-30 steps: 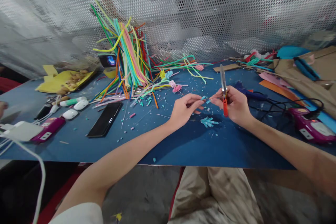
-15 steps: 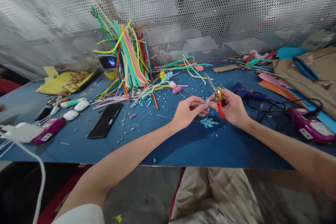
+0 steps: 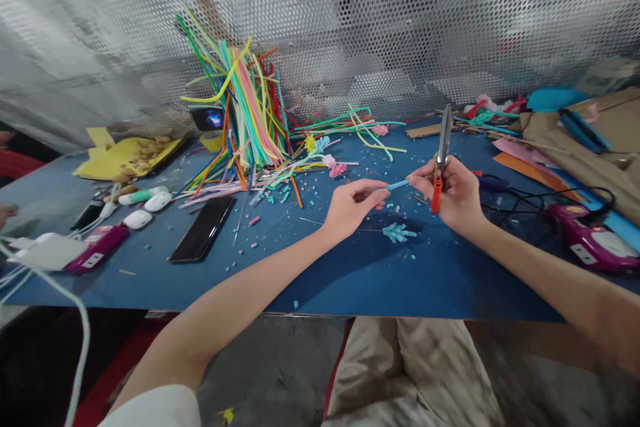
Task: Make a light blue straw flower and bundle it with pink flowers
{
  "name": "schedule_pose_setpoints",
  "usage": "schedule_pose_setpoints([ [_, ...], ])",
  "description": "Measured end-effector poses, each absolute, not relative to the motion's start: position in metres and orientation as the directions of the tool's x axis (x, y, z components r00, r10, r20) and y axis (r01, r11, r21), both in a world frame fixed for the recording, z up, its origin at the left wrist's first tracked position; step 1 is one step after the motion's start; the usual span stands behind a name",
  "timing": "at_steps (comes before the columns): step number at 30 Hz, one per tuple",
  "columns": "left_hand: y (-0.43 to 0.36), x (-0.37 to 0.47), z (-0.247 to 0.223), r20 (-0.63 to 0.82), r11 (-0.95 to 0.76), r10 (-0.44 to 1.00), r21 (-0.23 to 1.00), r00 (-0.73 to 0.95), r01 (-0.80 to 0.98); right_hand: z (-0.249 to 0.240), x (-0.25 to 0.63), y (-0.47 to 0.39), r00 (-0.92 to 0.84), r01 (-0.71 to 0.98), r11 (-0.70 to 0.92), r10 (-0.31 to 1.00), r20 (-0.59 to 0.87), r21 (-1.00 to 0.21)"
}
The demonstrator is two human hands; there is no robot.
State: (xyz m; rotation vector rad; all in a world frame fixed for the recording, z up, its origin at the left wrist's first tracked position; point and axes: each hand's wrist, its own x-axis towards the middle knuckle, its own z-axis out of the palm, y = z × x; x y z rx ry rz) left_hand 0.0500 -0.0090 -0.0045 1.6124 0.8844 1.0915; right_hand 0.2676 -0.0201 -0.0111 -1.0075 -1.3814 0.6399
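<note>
A short light blue pipe cleaner (image 3: 399,184) stretches between my two hands above the blue table (image 3: 320,287). My left hand (image 3: 353,205) pinches its left end. The fingertips of my right hand (image 3: 457,193) touch its right end, while that hand also holds scissors (image 3: 443,147) with orange handles, blades pointing up and away. Below the hands lies a light blue fuzzy piece (image 3: 399,233) on a thin wire. Farther back are small pink (image 3: 336,167) and yellow (image 3: 310,143) fuzzy flowers.
A tall bundle of colourful pipe cleaners (image 3: 250,107) stands at the back left. A black phone (image 3: 203,230) lies left, near a purple power strip (image 3: 100,247) with white cables. A glue gun (image 3: 493,184), cardboard (image 3: 620,127) and another purple power strip (image 3: 593,237) are right.
My right hand has moved right and turned the scissors more upright. More of the light blue pipe cleaner now shows between my hands. My left hand has shifted slightly left.
</note>
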Motion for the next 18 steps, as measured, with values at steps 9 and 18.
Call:
schedule_pose_setpoints([
  [9, 0.001, 0.049, -0.006, 0.288, -0.274, 0.937, 0.957, 0.196, -0.098, -0.013, 0.267, -0.019, 0.113, 0.207, 0.404, 0.895, 0.432, -0.891],
  [18, 0.002, 0.048, -0.009, 0.313, -0.316, 0.918, 0.948, 0.242, -0.025, -0.008, 0.269, -0.019, 0.15, 0.15, 0.415, 0.888, 0.436, -0.897],
])
